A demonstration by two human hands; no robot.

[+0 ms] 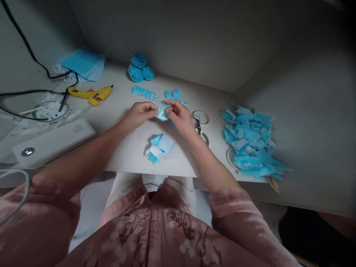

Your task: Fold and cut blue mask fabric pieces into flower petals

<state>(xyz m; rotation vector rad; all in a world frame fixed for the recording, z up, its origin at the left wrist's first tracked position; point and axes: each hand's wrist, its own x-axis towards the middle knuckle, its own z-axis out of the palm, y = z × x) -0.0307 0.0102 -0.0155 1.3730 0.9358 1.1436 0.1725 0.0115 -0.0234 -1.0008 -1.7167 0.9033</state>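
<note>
Between my two hands, above the middle of the table, is a small folded blue-and-white piece of mask fabric [161, 114]. My left hand [142, 114] pinches its left side with thumb and forefinger. On the other side, my right hand [179, 115] grips it between thumb and fingers. Just beyond the hands lie several folded blue pieces [174, 94] and a row of overlapping blue pieces [144, 92]. Closer to me rests a loose bunch of blue-and-white fabric pieces [159, 148]. Scissors [198, 124] lie right of my right hand, beside a roll of clear tape [204, 116].
Three blue fabric roses [138, 66] stand at the back. Left are blue face masks [83, 63], a yellow glue gun [93, 95] with black cords, white scraps [50, 107] and a white power bank [55, 142]. A heap of blue pieces [249, 137] with sticks lies right, near the walls.
</note>
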